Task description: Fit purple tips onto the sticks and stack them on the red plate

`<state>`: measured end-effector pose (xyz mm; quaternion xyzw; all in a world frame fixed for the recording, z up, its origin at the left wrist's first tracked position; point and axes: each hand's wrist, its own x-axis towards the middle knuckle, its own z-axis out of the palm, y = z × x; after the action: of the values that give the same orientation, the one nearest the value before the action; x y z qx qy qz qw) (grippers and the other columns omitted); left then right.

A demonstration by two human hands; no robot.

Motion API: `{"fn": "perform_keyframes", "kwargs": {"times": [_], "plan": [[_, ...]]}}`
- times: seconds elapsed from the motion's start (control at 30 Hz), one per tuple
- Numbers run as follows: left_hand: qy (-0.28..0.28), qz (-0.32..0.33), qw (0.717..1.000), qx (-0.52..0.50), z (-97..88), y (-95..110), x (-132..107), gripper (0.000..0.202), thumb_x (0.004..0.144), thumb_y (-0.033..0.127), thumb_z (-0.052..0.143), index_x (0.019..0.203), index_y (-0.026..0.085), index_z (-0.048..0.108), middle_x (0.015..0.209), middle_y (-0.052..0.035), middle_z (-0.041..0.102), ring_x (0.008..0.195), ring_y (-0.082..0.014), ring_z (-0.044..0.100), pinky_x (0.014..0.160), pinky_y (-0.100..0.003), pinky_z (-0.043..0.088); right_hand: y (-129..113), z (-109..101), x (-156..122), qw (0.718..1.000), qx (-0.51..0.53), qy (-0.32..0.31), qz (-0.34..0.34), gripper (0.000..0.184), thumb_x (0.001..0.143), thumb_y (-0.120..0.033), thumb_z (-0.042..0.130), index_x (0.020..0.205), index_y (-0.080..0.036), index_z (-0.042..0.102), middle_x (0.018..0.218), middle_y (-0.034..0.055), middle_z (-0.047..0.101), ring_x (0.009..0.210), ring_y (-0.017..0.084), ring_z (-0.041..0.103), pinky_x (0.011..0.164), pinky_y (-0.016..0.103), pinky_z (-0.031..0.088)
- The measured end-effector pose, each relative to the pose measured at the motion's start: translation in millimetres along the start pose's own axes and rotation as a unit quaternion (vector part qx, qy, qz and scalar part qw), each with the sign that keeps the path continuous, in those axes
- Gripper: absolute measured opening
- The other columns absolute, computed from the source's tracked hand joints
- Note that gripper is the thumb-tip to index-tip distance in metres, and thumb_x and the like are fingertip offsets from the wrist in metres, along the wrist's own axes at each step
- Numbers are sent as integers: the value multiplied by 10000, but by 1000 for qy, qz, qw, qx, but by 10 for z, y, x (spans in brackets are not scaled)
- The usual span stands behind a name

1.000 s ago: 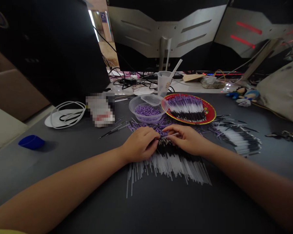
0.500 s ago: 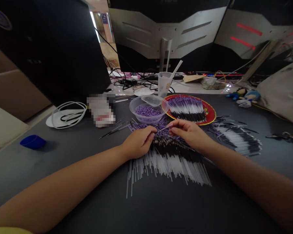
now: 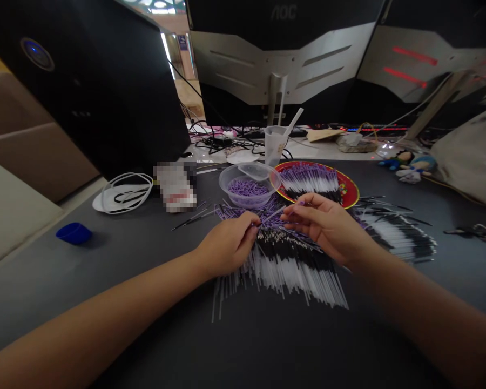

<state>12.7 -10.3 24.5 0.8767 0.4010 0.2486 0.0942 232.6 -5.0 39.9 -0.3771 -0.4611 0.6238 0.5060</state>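
My left hand [image 3: 229, 243] is closed in a pinch on a thin pale stick [image 3: 275, 214], which slants up to the right from its fingertips. Near that stick's far end is my right hand [image 3: 328, 224], its fingers curled with thumb and forefinger close together. A bit of purple shows at its fingertips; whether it is a held piece is unclear. Under both hands spreads a pile of sticks [image 3: 295, 275] with white and black lengths, purple ends [image 3: 227, 210] at the far side. Behind stands a clear plastic bowl [image 3: 222, 186] holding small purple pieces [image 3: 247, 187].
A red plate [image 3: 350, 189] bears a row of purple, white and black sticks. More sticks [image 3: 400, 232] lie at right. A plastic cup [image 3: 272, 146], a blue cup-like object [image 3: 73, 233], a coiled white cable [image 3: 123, 194], small dolls [image 3: 417, 165] and monitors [image 3: 283, 59] stand around.
My right hand has drawn slightly right, away from the stick's tip, and its fingers have loosened. My left hand keeps its pinch. The camera view has tilted up a little.
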Motion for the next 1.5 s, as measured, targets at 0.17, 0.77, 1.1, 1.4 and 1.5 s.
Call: {"fn": "perform_keyframes", "kwargs": {"times": [0.17, 0.77, 1.1, 1.4, 1.5], "plan": [[-20, 24, 998, 58, 39, -96, -248, 186, 923, 220, 374, 1044, 170, 506, 844, -46, 648, 720, -178, 587, 679, -315, 446, 205, -6, -46, 1000, -9, 30, 3, 192, 723, -302, 738, 790, -205, 587, 807, 7, 683, 782, 133, 655, 763, 299, 541], [-38, 41, 998, 4, 107, -101, -271, 193, 913, 213, 389, 1042, 169, 525, 802, -35, 636, 692, -157, 583, 644, -287, 449, 225, -17, -172, 1000, 7, -25, 2, 207, 770, -305, 697, 797, -214, 513, 867, 22, 701, 836, 180, 690, 800, 369, 552], [-43, 59, 997, -16, 98, -85, -291, 196, 913, 219, 395, 1046, 172, 531, 785, -31, 633, 674, -148, 582, 622, -276, 449, 203, -11, -169, 999, 13, -45, 23, 221, 755, -308, 705, 763, -213, 505, 805, 9, 693, 770, 174, 692, 772, 377, 554], [-45, 56, 997, -21, 95, -90, -278, 180, 915, 215, 394, 1028, 174, 528, 740, -16, 626, 627, -133, 576, 583, -252, 429, 167, 2, -180, 997, 34, -56, 34, 245, 749, -313, 696, 744, -215, 472, 797, 24, 718, 757, 185, 699, 775, 383, 551], [-49, 59, 997, -22, 97, -98, -279, 179, 913, 216, 397, 1029, 175, 527, 740, -15, 631, 645, -137, 586, 597, -254, 433, 178, -1, -176, 997, 24, -63, 29, 237, 770, -321, 681, 759, -218, 467, 801, 21, 718, 752, 180, 699, 775, 383, 553]]}}
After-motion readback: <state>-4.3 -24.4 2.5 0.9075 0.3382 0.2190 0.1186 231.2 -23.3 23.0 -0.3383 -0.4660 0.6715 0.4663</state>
